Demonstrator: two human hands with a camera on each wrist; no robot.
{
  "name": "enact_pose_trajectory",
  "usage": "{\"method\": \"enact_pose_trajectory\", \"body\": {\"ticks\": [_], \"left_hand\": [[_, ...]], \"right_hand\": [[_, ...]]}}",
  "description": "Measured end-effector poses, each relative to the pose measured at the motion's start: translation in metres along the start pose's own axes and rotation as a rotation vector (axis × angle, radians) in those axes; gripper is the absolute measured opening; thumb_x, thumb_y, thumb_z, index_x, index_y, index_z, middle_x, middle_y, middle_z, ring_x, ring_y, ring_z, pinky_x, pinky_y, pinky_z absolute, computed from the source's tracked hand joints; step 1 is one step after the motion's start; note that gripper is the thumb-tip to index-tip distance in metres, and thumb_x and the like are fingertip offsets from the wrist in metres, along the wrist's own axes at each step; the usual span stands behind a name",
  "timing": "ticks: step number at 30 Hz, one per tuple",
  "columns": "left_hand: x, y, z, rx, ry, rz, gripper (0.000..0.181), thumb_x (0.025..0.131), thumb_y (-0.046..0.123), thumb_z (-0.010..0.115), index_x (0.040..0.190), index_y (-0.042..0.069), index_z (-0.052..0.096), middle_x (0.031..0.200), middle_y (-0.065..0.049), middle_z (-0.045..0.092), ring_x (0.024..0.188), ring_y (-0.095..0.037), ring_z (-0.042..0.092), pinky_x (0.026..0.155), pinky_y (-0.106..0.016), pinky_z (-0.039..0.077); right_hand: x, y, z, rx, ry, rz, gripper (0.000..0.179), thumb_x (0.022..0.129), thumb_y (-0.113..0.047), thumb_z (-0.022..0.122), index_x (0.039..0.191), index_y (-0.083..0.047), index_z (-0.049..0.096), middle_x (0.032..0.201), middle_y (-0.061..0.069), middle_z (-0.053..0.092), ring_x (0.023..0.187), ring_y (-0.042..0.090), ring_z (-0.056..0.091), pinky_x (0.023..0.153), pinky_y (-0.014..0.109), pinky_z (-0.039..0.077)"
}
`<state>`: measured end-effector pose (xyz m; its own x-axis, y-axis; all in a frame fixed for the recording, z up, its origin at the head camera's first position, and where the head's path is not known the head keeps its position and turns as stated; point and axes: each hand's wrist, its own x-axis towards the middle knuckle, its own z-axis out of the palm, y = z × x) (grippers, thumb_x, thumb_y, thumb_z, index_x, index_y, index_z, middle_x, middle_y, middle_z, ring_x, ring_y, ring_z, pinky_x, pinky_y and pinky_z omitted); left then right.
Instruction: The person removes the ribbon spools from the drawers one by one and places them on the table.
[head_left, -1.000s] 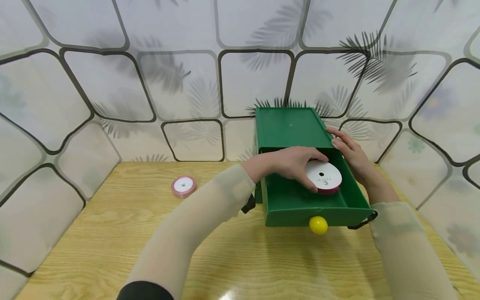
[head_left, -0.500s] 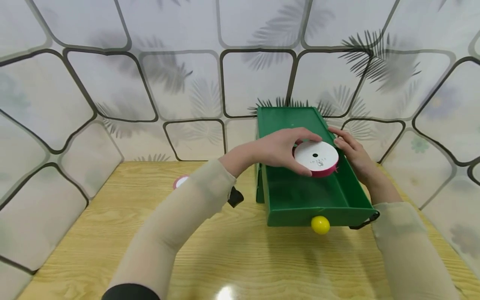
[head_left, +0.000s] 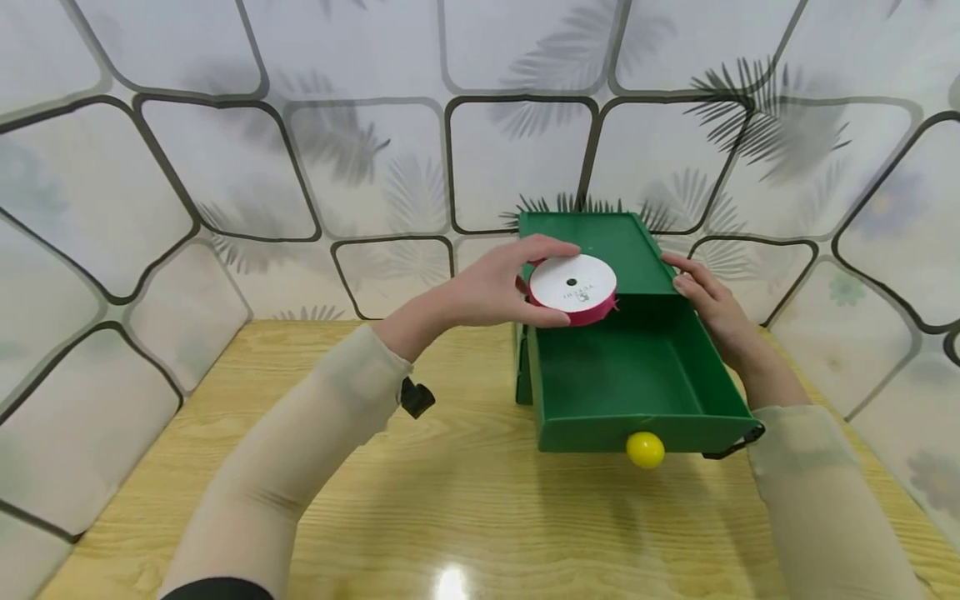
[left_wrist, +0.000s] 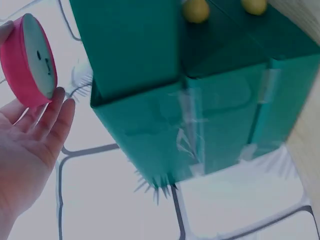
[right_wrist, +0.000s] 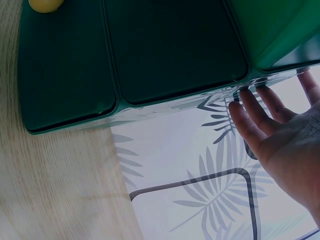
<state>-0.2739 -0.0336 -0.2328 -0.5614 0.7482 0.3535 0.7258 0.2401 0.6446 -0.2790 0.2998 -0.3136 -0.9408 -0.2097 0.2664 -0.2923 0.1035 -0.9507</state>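
My left hand (head_left: 487, 287) pinches a ribbon spool (head_left: 592, 283) between thumb and fingers. The spool has a white printed face, a small dark centre hole and deep pink ribbon round its edge. It hangs above the green cabinet (head_left: 555, 229), over the back left of the pulled-out top drawer (head_left: 611, 379). In the left wrist view the spool (left_wrist: 30, 65) stands apart from the cabinet's side. My right hand (head_left: 712, 312) rests along the cabinet's right side near the top. Its fingers (right_wrist: 272, 102) reach the side wall, nearly straight, in the right wrist view.
A yellow ball knob (head_left: 645, 450) sticks out from the drawer front. Lower drawers with yellow knobs (left_wrist: 196, 10) sit beneath it. The cabinet stands on a wood-grain table (head_left: 435, 500), against a patterned white backdrop (head_left: 517, 158) that surrounds the back and sides.
My left hand has lifted the ribbon spool out of the drawer and carried it up and left. My left arm now hides the paler pink roll on the table. The right hand stays put.
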Motion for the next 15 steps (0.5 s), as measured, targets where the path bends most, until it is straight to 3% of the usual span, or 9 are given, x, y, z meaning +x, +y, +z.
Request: {"method": "enact_pose_trajectory", "body": {"ticks": [9, 15], "left_hand": [[-0.031, -0.017, -0.005, -0.002, 0.149, 0.006, 0.072, 0.076, 0.013, 0.084, 0.14, 0.006, 0.051, 0.139, -0.006, 0.047, 0.116, -0.015, 0.046, 0.079, -0.033, 0.052], [-0.051, -0.03, -0.01, -0.021, 0.21, -0.023, 0.072, 0.077, 0.01, 0.083, 0.14, 0.005, 0.05, 0.141, -0.006, 0.048, 0.111, -0.018, 0.048, 0.079, -0.038, 0.051]], "right_hand": [[-0.001, -0.001, 0.0, -0.054, 0.002, 0.011, 0.041, 0.105, -0.029, 0.043, 0.146, -0.029, 0.043, 0.133, -0.001, 0.037, 0.107, 0.011, 0.048, 0.078, 0.019, 0.05], [-0.001, 0.0, -0.002, -0.058, 0.006, 0.012, 0.041, 0.105, -0.029, 0.043, 0.146, -0.029, 0.043, 0.134, -0.001, 0.036, 0.107, 0.01, 0.048, 0.078, 0.019, 0.05]]}}
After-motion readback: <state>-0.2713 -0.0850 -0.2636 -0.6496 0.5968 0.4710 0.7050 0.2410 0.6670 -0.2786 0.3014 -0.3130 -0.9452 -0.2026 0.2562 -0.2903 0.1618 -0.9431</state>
